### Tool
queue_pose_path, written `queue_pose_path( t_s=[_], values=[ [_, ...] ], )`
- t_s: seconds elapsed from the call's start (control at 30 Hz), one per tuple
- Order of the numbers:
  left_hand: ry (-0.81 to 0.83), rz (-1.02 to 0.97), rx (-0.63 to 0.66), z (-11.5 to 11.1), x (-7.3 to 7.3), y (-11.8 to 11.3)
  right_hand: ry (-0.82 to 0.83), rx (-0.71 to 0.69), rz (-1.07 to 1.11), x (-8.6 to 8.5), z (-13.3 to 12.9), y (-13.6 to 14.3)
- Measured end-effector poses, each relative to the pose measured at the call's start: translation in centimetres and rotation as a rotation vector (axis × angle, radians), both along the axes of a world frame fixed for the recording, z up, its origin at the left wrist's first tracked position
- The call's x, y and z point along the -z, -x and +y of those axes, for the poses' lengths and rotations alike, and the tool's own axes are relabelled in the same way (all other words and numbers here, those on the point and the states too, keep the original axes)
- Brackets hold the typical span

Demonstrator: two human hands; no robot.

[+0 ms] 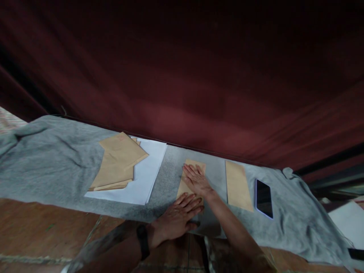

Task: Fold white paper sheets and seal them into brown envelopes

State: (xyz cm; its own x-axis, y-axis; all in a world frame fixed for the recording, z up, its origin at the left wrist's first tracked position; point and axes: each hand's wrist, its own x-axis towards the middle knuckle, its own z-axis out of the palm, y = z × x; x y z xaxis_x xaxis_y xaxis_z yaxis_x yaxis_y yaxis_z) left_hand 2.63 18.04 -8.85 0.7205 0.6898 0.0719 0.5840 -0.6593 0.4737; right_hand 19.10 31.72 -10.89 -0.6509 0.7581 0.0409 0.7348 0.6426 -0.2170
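From the head camera, a brown envelope (pixel 182 189) lies flat under both hands. Think of it as the middle of a clock. The right hand (pixel 197 181) is on its top part, with its fingers pointing to 11 o'clock. The left hand (pixel 182 213) is lower, at about 7 o'clock, and its fingers reach over the bottom part, pointing to 2 o'clock. Both hands are flat with the fingers spread out. They press down or rest on the paper and don't grasp anything; I can't tell how hard they push. A dark band (pixel 142 242) goes round the left wrist.

At 3 o'clock, near the hands, is another brown envelope (pixel 239 185). Past it, just beside, is a phone (pixel 264 198) with a dark screen and a light purple edge. Over at 9 to 10 o'clock there is a messy pile of brown envelopes (pixel 118 163), sitting on white paper (pixel 149 170).

All of this lies on a long grey cloth (pixel 68 151), wrinkly at both ends. A big dark red curtain (pixel 182 113) hangs at 12 o'clock. Brown floor tiles (pixel 42 227) show at about 8 o'clock.
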Motion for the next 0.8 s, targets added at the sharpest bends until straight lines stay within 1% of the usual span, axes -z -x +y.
queue_pose_path(
  t_s=[0.1,0.3,0.57,0.63,0.67,0.73,0.8],
  values=[
    [0.015,-0.037,0.055,-0.1,0.2,0.1,0.001,-0.015,0.011,0.0,-1.2,0.0],
    [0.056,-0.074,0.135,-0.8,0.9,0.6,0.058,-0.059,0.011,-0.9,-3.8,-0.4],
    [0.122,-0.057,0.165,-1.2,0.4,0.8,0.157,-0.091,0.066,-1.0,-7.8,-1.2],
    [0.129,-0.042,0.172,-1.2,0.4,0.9,0.152,-0.073,0.076,-0.9,-8.0,-1.6],
    [0.129,-0.041,0.177,-1.3,0.4,0.9,0.141,-0.041,0.072,-0.8,-7.7,-1.8],
    [0.121,-0.053,0.19,-1.3,0.4,1.0,0.106,0.053,0.049,-0.6,-6.7,-2.2],
    [0.106,-0.069,0.204,-1.4,0.4,1.1,0.074,0.142,0.017,-0.4,-5.0,-2.7]
  ],
)
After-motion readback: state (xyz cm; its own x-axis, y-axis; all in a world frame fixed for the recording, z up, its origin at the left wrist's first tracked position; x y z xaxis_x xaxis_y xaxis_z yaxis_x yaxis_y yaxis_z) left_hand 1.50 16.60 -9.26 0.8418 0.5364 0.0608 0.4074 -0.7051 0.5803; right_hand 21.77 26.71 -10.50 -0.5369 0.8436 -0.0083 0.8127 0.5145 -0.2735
